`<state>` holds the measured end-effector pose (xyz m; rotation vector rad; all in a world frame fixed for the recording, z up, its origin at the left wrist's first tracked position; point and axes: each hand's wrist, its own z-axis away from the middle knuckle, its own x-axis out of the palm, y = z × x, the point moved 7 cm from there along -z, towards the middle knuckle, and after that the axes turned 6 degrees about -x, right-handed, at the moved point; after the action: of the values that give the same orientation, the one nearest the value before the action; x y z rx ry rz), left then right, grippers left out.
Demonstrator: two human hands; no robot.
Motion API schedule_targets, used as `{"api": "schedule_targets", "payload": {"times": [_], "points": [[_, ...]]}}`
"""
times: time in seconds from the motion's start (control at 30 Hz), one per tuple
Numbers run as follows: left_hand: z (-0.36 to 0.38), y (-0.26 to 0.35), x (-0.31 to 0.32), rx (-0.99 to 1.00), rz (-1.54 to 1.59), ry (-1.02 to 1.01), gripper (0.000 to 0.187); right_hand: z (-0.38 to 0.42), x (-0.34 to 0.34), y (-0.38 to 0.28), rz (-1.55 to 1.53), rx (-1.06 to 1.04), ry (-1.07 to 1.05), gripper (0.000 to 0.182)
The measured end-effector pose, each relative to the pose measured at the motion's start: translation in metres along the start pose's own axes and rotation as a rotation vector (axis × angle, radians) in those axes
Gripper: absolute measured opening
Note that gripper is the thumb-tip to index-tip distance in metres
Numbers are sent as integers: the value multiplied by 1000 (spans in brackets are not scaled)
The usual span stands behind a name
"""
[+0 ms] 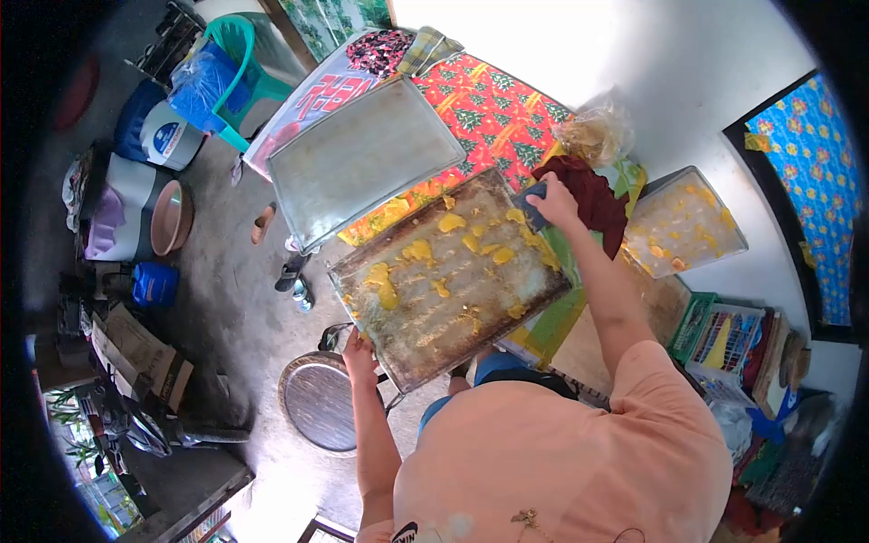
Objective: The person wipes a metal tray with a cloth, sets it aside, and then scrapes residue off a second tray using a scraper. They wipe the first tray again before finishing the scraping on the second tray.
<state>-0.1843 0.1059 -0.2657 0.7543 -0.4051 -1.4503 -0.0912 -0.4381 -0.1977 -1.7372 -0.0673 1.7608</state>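
A browned metal tray (425, 312) with patches of yellow residue lies tilted in front of me, over the table's near edge. My left hand (360, 356) grips its lower left edge. At the tray's upper right corner, my right hand (554, 201) is closed on a dark blue-grey pad (532, 206). Beside that hand lies a dark red cloth (593, 195). A cleaner metal tray (367, 154) rests beyond the browned one. Another tray with yellow residue (688, 222) stands at the right, near the wall.
The table has a red patterned cover (493, 100), with a plastic bag (597, 131) at its far right. A round wooden stool (321, 403) stands below left. Baskets (724, 339) sit at the right. A green chair (237, 77) and a basin (172, 217) are at the left.
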Motion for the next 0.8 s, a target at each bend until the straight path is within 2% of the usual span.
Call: {"api": "schedule_targets", "payload": {"times": [0.13, 0.27, 0.4, 0.5, 0.57, 0.67, 0.73, 0.8], "points": [[1, 1, -1, -54, 14, 72, 50, 11, 2, -10, 44, -8, -12, 48], [-4, -2, -2, -53, 8, -1, 51, -1, 9, 9, -56, -26, 39, 51], [-1, -2, 1, -67, -10, -6, 52, 34, 44, -48, 8, -72, -41, 46], [3, 8, 0, -95, 3, -50, 53, 22, 19, -22, -1, -21, 174, 43], [3, 8, 3, -79, -27, -72, 54, 26, 28, -16, -77, 10, 95, 42], [-2, 5, 1, -52, -53, -36, 53, 52, 72, -54, -107, 58, 15, 42], [-2, 9, -1, -90, -51, -8, 52, 65, 59, -78, -113, 37, -38, 39], [-6, 11, -1, -86, -22, -50, 52, 64, 50, -60, -173, -4, 36, 38]]}}
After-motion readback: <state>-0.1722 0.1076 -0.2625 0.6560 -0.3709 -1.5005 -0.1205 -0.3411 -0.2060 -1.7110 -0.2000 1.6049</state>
